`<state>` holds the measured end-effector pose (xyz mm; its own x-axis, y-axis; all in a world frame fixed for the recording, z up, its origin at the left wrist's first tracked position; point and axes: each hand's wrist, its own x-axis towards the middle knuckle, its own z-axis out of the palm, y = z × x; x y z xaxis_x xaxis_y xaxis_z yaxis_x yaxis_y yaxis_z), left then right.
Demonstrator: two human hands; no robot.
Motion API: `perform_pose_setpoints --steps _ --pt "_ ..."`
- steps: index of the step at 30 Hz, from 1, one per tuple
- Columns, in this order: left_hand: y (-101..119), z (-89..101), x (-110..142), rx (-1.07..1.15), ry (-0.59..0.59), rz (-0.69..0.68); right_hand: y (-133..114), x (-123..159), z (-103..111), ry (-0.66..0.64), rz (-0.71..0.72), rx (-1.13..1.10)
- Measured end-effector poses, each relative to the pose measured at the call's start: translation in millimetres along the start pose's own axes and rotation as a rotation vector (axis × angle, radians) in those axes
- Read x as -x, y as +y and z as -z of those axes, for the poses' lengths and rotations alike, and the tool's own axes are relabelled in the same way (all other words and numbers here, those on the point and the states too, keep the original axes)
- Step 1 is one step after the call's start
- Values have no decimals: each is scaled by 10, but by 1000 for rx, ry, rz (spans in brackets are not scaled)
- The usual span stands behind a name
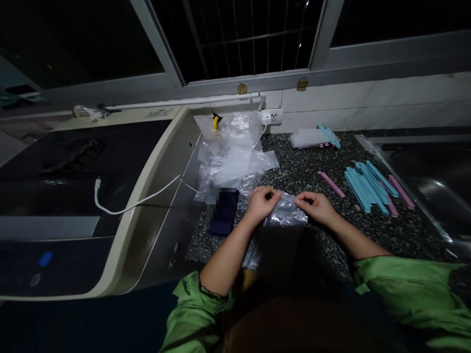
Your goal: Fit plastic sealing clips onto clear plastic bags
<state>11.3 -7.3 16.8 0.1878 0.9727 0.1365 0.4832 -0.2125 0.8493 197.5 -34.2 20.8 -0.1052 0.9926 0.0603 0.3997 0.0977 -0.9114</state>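
A clear plastic bag (286, 212) is stretched between my hands above the speckled counter. My left hand (262, 202) pinches its upper left edge between thumb and fingers. On the other side, my right hand (317, 206) grips the upper right edge in a similar pinch. Whether anything lies inside the bag I cannot make out. To the right of my right hand is a pile of light blue strips (368, 186), with a few pink strips (401, 192) beside it. One separate pink strip (331, 184) lies nearer my hand.
Clear plastic bags (235, 164) heap up behind my left hand, beside a dark phone (224, 213). Farther back lies a translucent packet (311, 138) with blue strips. A washing machine (147, 196) with a white cable (147, 200) stands left; a metal sink (441, 181) is right.
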Motion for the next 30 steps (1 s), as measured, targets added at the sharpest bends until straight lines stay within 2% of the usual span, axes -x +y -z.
perform_pose_setpoints --steps 3,5,7,10,13,16,23,25,30 --pt "14 126 -2 -389 157 164 30 -11 -20 26 -5 1" --pt "6 182 -16 -493 169 267 41 -17 -24 31 -2 6" --pt "-14 204 -35 -513 188 266 44 -20 -25 34 5 11" --pt "-44 180 -59 -355 212 89 45 -18 -21 55 15 16" --pt "-54 98 -61 23 65 -42 51 -14 -13 74 26 25" --pt "-45 3 -47 297 -72 14 56 -8 -8 65 41 49" --pt "1 -38 -31 510 -143 105 37 4 -25 33 44 63" --pt "12 -15 -36 531 -121 121 44 6 -16 27 36 58" --pt "14 44 -66 561 41 173 85 -9 45 26 19 16"
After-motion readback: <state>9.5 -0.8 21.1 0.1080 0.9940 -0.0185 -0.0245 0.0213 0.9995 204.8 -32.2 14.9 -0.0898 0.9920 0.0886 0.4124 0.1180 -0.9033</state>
